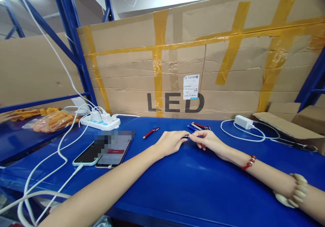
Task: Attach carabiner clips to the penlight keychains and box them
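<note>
My left hand is closed, its fingers pinching the left end of a small black pen-like piece. From the other side, my right hand grips the same piece between thumb and fingers. Most of it is hidden by the fingers, so its exact kind does not show. Left of the hands lies a slim red metal stick with a carabiner-like clip. Just behind my right hand is a small bunch of similar sticks, with a red one and a blue one among them.
Two phones, a light-cased one and a dark one, lie left on the blue tabletop. Behind them sits a white power strip with trailing cables. A white charger and an open carton are right; a large cardboard sheet stands behind.
</note>
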A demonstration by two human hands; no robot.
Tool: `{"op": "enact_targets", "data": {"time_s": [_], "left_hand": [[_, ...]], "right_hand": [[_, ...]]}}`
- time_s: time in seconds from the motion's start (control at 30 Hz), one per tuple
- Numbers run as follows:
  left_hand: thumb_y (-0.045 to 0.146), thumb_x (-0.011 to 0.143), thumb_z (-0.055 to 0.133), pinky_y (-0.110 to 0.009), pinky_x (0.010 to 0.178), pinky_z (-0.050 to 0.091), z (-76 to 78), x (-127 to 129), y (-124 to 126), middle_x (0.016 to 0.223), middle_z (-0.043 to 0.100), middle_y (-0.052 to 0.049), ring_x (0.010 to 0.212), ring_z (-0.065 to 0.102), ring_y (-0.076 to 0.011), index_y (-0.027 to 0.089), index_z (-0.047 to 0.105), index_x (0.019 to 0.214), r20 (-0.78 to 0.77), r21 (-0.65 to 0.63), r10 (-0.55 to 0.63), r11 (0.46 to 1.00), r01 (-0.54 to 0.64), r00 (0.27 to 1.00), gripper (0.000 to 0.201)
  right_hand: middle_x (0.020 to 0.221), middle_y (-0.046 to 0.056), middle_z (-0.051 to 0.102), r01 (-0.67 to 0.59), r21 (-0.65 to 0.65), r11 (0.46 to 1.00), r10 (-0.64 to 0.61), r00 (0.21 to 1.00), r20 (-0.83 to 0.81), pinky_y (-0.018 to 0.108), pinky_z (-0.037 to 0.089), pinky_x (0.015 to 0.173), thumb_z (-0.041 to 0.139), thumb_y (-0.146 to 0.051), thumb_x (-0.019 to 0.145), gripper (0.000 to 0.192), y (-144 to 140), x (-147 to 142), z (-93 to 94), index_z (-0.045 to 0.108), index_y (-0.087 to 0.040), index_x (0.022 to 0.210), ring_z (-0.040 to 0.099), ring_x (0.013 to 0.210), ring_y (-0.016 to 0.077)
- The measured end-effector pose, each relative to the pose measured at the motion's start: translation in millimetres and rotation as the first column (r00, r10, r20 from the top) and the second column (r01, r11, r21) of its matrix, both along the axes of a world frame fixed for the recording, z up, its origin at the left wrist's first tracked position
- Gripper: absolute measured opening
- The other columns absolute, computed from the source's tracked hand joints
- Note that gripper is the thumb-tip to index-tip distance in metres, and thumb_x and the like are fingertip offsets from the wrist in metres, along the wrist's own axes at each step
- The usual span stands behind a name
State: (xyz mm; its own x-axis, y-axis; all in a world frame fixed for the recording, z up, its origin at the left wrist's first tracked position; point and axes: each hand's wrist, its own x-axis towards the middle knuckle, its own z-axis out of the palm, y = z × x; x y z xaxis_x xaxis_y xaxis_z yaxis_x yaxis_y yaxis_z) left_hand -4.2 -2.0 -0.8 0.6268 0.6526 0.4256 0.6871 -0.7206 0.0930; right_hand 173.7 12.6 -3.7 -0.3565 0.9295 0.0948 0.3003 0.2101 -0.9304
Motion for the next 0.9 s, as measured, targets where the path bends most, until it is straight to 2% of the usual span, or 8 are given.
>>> {"op": "enact_targets", "data": {"time_s": [0.2, 0.5, 0.67, 0.9], "left_hand": [[0.027, 0.087, 0.034, -0.023, 0.076, 0.042, 2.1, 0.1, -4.5, 0.110, 0.055, 0.002, 0.097, 0.053, -0.0141, 0.026, 0.039, 0.114, 0.033, -0.002, 0.013, 1.000, -0.013, 0.999, 0.027], [0.027, 0.086, 0.036, -0.023, 0.071, 0.042, -0.8, -3.1, -5.3, 0.102, 0.059, 0.002, 0.091, 0.056, -0.0153, 0.025, 0.042, 0.105, 0.072, 0.039, 0.025, 0.999, -0.028, 0.997, 0.020], [0.030, 0.086, 0.035, -0.025, 0.068, 0.043, -1.1, -3.3, -4.8, 0.095, 0.060, 0.000, 0.088, 0.057, -0.0174, 0.024, 0.042, 0.103, 0.051, 0.024, 0.106, 0.994, -0.108, 0.993, 0.019], [0.029, 0.086, 0.033, -0.027, 0.068, 0.044, -1.3, -2.9, -4.3, 0.098, 0.059, 0.000, 0.089, 0.057, -0.0187, 0.023, 0.043, 0.103, 0.060, 0.003, 0.163, 0.987, -0.164, 0.985, 0.020]], "right_hand": [[0.043, -0.004, 0.042, -0.004, -0.035, 0.999, 0.003, 1.000, -0.029, 0.016, 0.029, 0.038, 0.061, -0.053, 0.059, 0.040, -0.7, -1.6, 1.7, 0.054, -0.013, 0.062, 0.035, 0.040, 0.0042], [0.038, -0.006, 0.041, 0.041, -0.019, 0.999, -0.041, 0.999, 0.005, 0.016, 0.026, 0.036, 0.060, -0.056, 0.056, 0.043, 2.2, -7.3, -2.5, 0.047, -0.015, 0.059, 0.033, 0.036, 0.0036], [0.039, -0.006, 0.040, 0.062, 0.012, 0.998, -0.062, 0.998, -0.010, 0.015, 0.027, 0.036, 0.061, -0.053, 0.058, 0.041, 2.8, -9.9, -3.8, 0.052, -0.014, 0.064, 0.033, 0.036, 0.0032], [0.043, -0.005, 0.044, 0.134, 0.114, 0.984, -0.129, 0.990, -0.051, 0.016, 0.031, 0.034, 0.063, -0.046, 0.060, 0.041, 4.3, -10.1, -6.6, 0.060, -0.014, 0.086, 0.039, 0.038, 0.0053]]}}
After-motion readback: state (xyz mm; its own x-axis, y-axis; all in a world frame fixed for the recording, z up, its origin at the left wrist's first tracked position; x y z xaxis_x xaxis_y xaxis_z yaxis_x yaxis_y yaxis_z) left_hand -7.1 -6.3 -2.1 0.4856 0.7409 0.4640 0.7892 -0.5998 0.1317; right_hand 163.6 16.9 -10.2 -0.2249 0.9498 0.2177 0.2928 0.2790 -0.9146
